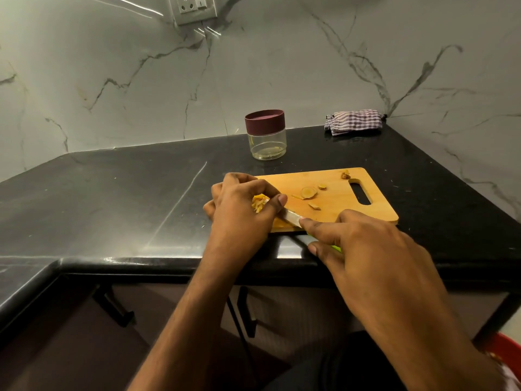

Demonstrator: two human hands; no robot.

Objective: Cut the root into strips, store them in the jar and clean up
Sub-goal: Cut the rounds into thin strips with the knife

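Your left hand (242, 210) cups the cut root strips (258, 204), fingers curled round them at the cutting board's (335, 204) near-left corner. Your right hand (366, 249) grips the knife (291, 217), blade pointing toward the strips. The lidded jar (266, 135) stands beyond the board, nearer your left.

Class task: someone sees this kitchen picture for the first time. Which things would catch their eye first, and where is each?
First the two hands at the near edge of the wooden board: the left hand holds yellow root strips, and the right hand holds a knife whose blade points toward them. Behind the board stands a clear jar with its dark red lid on, and a checked cloth lies in the far right corner.
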